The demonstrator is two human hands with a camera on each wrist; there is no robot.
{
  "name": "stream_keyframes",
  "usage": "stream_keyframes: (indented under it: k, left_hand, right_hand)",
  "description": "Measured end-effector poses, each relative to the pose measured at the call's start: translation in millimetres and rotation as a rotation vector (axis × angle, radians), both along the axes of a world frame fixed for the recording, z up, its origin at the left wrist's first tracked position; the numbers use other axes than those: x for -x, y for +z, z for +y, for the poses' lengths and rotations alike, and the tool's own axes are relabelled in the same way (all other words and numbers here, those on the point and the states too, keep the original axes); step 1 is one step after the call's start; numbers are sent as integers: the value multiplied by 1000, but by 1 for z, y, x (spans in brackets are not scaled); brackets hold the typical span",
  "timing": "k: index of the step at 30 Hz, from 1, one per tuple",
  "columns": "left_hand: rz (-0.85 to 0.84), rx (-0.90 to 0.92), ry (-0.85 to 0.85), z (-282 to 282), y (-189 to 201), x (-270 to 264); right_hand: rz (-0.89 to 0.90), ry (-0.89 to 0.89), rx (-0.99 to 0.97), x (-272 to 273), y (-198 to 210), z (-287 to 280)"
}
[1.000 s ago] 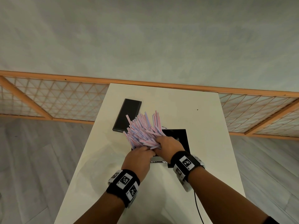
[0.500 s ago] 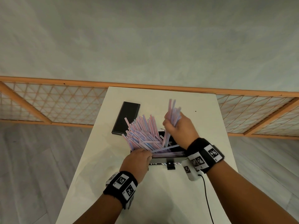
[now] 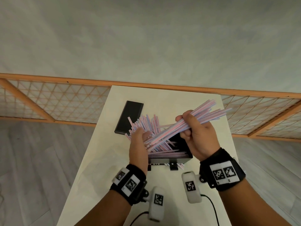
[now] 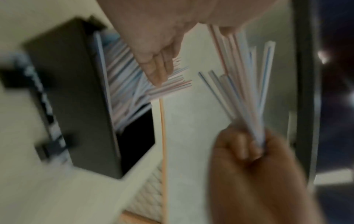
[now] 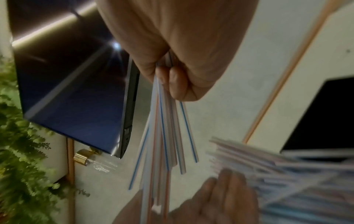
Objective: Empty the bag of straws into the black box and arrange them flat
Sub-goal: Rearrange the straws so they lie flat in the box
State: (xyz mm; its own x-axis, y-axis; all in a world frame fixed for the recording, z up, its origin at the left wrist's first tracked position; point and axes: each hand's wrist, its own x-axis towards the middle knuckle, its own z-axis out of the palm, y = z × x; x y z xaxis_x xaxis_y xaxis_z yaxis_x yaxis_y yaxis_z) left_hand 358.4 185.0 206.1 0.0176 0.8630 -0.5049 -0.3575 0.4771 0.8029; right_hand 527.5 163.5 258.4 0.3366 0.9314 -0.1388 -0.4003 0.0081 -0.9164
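Gripping a bundle of thin pink-and-blue striped plastic straws (image 3: pixel 203 118) in curled fingers, the right hand (image 3: pixel 197 136) holds it above the black rectangular box (image 3: pixel 182 158). The left hand (image 3: pixel 138 144), fingers straight and together, touches the leaning pile (still upright); most straws are in, none yet flat.
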Motion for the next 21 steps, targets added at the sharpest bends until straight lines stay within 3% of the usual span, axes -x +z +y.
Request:
stream_keyframes:
  k: [2, 4, 8, 12, 21]
  left_hand:
    - [-260, 95, 72, 5, 8, -4]
    - [-370, 131, 100, 7, 11, -4]
    - [-349, 148, 82, 6, 6, -6]
    - [-375, 224, 70, -1, -3, -10]
    - [-445, 175, -73, -7, 7, -21]
  right_hand:
    - [-39, 22, 38, 11, -5, -2]
    - [-155, 19, 61, 22, -8, -5]
    - [-309, -79, 106, 34, -6, -5]
    - [-251, -119, 76, 37, -12, 4]
    - [-332, 22, 65, 72, -30, 1]
